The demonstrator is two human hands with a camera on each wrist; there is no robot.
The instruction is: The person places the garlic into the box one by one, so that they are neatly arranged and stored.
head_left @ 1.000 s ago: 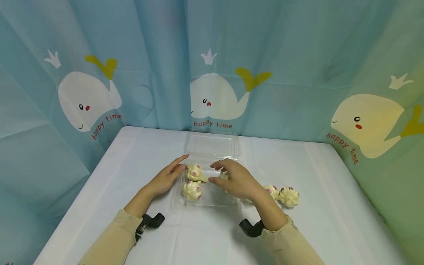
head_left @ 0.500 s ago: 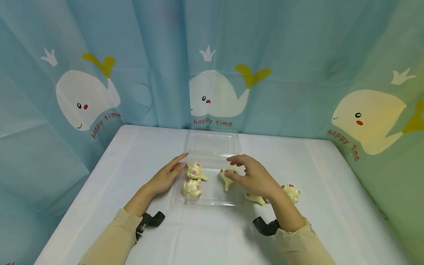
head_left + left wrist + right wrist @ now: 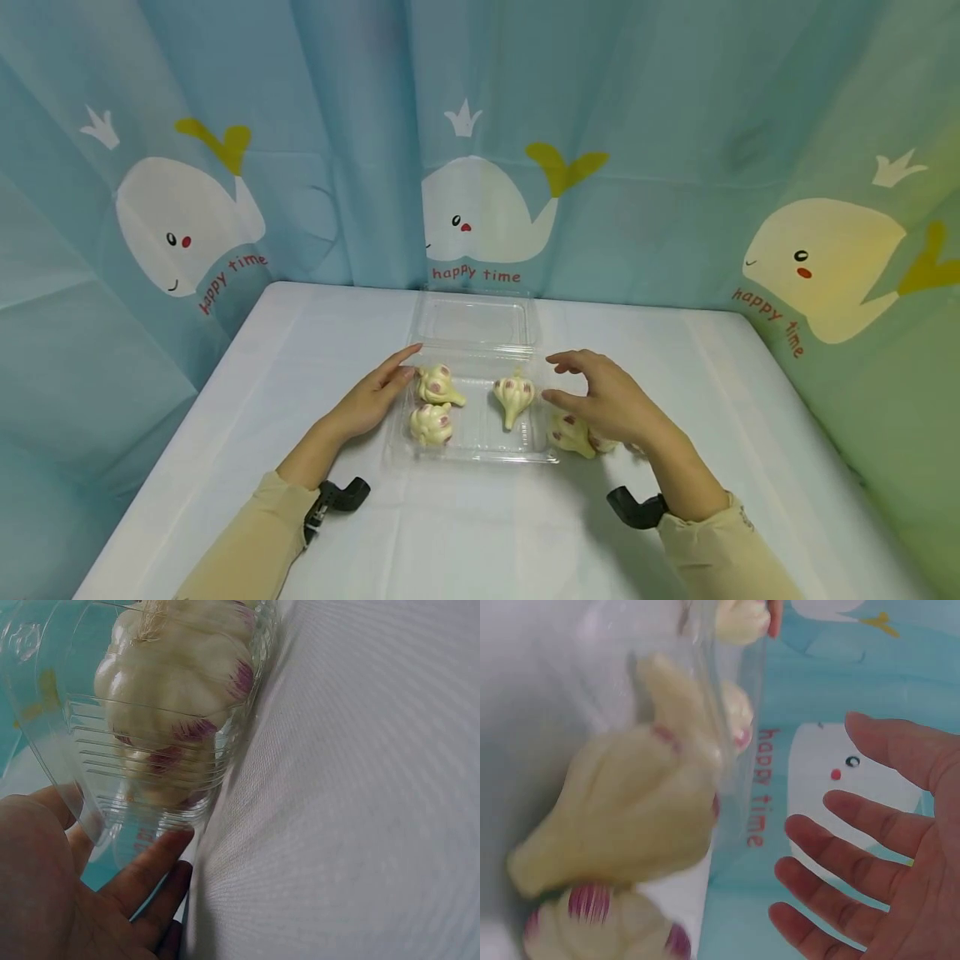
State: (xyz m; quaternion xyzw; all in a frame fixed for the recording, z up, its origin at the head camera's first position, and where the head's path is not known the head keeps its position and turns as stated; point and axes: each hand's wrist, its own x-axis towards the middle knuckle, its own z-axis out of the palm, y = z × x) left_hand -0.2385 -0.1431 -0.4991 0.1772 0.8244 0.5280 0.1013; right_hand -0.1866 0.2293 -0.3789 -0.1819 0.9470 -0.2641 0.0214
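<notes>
The right hand [image 3: 607,396] is spread wide and holds nothing, thumb and fingers well apart, over the garlic outside the box [image 3: 480,457]. The left hand [image 3: 367,402] is also empty, its fingers extended at the box's left wall; whether they press it or only lie close is hard to tell. For loading well, I would let that hand steady the light-looking wall without squeezing, and bring the right hand low over the near bulb [image 3: 572,435], just beside the box, closing round its fat body rather than its stalk. It would best be lifted clear of the rim and set down in the bare floor between the right bulb [image 3: 513,396] and the two at the left, the rear bulb [image 3: 438,386] and the front bulb [image 3: 431,423]. The lid [image 3: 474,321] lies folded back on the table [image 3: 465,533], out of the way. The right hand and forearm partly cover the outside garlic, so its count is uncertain. The right wrist view is blurred, the left wrist view cuts off the upper bulb, and the clear plastic edges are faint.
</notes>
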